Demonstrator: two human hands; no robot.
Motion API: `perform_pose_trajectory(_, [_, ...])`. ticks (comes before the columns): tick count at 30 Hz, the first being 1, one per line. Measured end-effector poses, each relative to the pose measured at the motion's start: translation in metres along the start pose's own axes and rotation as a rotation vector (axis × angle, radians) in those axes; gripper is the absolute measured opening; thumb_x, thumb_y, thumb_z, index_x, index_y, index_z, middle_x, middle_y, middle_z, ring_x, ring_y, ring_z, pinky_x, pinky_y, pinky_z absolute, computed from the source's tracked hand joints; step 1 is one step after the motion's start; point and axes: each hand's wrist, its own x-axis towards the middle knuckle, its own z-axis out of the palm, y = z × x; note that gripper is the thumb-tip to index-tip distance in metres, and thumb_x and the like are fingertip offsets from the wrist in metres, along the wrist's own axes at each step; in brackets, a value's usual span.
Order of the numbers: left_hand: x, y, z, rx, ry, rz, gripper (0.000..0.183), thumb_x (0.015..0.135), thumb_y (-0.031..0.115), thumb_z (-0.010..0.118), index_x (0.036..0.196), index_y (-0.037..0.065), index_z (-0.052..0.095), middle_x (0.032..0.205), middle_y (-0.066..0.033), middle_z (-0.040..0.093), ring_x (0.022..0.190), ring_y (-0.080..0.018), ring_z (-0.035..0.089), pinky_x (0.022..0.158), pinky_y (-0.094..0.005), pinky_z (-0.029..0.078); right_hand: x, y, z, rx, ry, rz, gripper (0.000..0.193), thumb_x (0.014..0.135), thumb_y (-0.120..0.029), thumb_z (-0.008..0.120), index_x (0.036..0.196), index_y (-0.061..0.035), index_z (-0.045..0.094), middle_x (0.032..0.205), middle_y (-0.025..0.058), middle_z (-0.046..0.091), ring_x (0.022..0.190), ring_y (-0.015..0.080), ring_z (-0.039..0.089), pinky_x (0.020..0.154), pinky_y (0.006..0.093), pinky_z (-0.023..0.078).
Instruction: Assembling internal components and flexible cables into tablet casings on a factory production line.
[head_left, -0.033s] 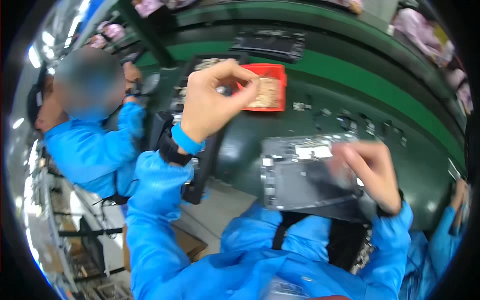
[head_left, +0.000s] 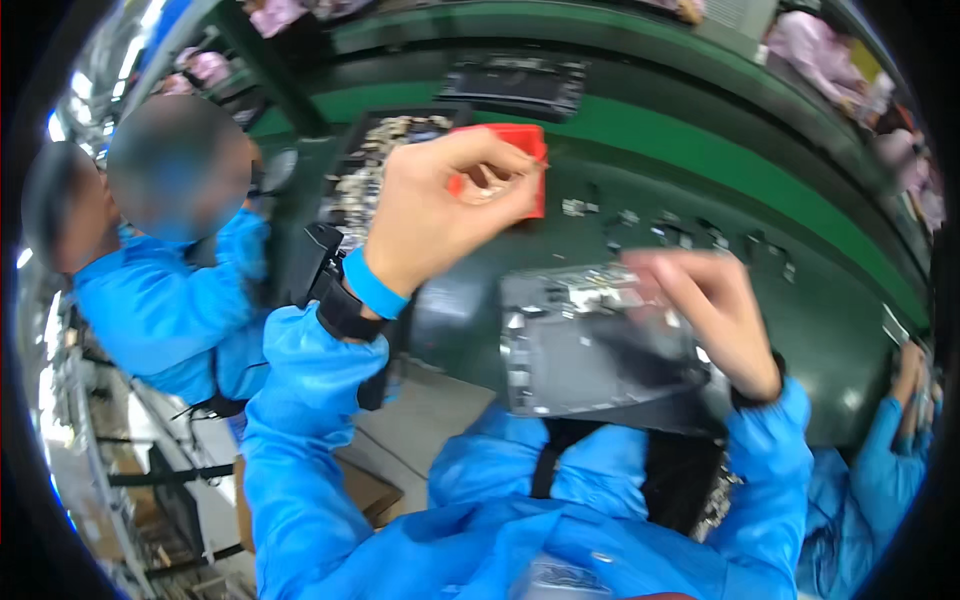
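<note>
Thumb and forefinger pinched together, my left hand (head_left: 440, 205) is raised in front of a red bin (head_left: 536, 200) of small pale parts. Whatever lies in the pinch is too small to make out. My right hand (head_left: 715, 315) hovers over the far right part of a flat device housing (head_left: 590, 355). Its fingertips are smeared by motion, so I cannot tell what they hold. The housing is dark with a pale, shiny strip of parts along its far side, and lies at the near table edge.
A black tray (head_left: 355, 190) of small parts stands left of the bin. Several small components (head_left: 665, 235) lie in a row beyond the housing. Another dark housing (head_left: 515, 82) rests at the back. A co-worker in blue (head_left: 170, 300) sits at the left, with another at the far right.
The view has shifted slightly. My left hand has moved right across the red bin, covering more of it, still pinched. My right hand has moved a little farther away over the housing.
</note>
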Motion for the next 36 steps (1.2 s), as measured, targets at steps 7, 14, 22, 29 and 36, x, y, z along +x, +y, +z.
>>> perform_pose_trajectory(7, [0.008, 0.007, 0.129, -0.125, -0.005, 0.313, 0.015, 0.077, 0.005, 0.08, 0.09, 0.003, 0.074, 0.102, -0.0097, 0.075, 0.092, -0.0279, 0.07, 0.083, -0.0374, 0.057, 0.039, 0.073, -0.012, 0.396, 0.328, -0.192, 0.036, 0.106, -0.025, 0.062, 0.128, 0.0031, 0.069, 0.113, 0.0091, 0.075, 0.096, 0.0111, 0.07, 0.071, 0.0252, 0.055])
perform_pose_trajectory(14, [0.014, 0.015, 0.169, -0.322, -0.04, 0.299, 0.022, 0.078, 0.008, 0.086, 0.098, 0.002, 0.078, 0.106, -0.0123, 0.077, 0.096, -0.0265, 0.073, 0.083, -0.0363, 0.058, 0.016, 0.1, -0.034, 0.289, 0.536, -0.309, 0.031, 0.106, -0.008, 0.057, 0.131, 0.0081, 0.064, 0.117, 0.0171, 0.074, 0.107, 0.0156, 0.07, 0.092, 0.0291, 0.056])
perform_pose_trajectory(22, [0.007, 0.018, 0.15, -0.381, -0.094, -0.096, 0.023, 0.083, 0.001, 0.082, 0.105, -0.005, 0.078, 0.105, -0.019, 0.077, 0.096, -0.0249, 0.075, 0.087, -0.0345, 0.058, 0.011, 0.105, -0.015, 0.336, 0.354, -0.313, 0.026, 0.102, -0.004, 0.065, 0.126, 0.0038, 0.069, 0.115, 0.0107, 0.075, 0.104, 0.0127, 0.069, 0.092, 0.0282, 0.056])
perform_pose_trajectory(29, [0.008, -0.002, 0.16, -0.674, -0.262, -0.135, 0.031, 0.082, -0.004, 0.081, 0.113, -0.004, 0.076, 0.099, -0.0144, 0.076, 0.092, -0.0196, 0.071, 0.083, -0.0309, 0.056, 0.006, 0.114, -0.027, 0.435, 0.23, -0.264, 0.021, 0.102, -0.005, 0.064, 0.121, 0.0037, 0.07, 0.117, 0.0114, 0.074, 0.111, 0.015, 0.067, 0.098, 0.0299, 0.053])
perform_pose_trajectory(36, [0.011, -0.003, 0.151, -0.576, -0.3, 0.016, 0.03, 0.078, 0.003, 0.087, 0.107, 0.0, 0.079, 0.101, -0.0135, 0.077, 0.092, -0.021, 0.072, 0.081, -0.0317, 0.058, 0.002, 0.106, -0.028, 0.242, 0.217, -0.307, 0.019, 0.099, -0.001, 0.067, 0.116, 0.0062, 0.071, 0.108, 0.014, 0.076, 0.104, 0.0177, 0.071, 0.091, 0.0296, 0.057])
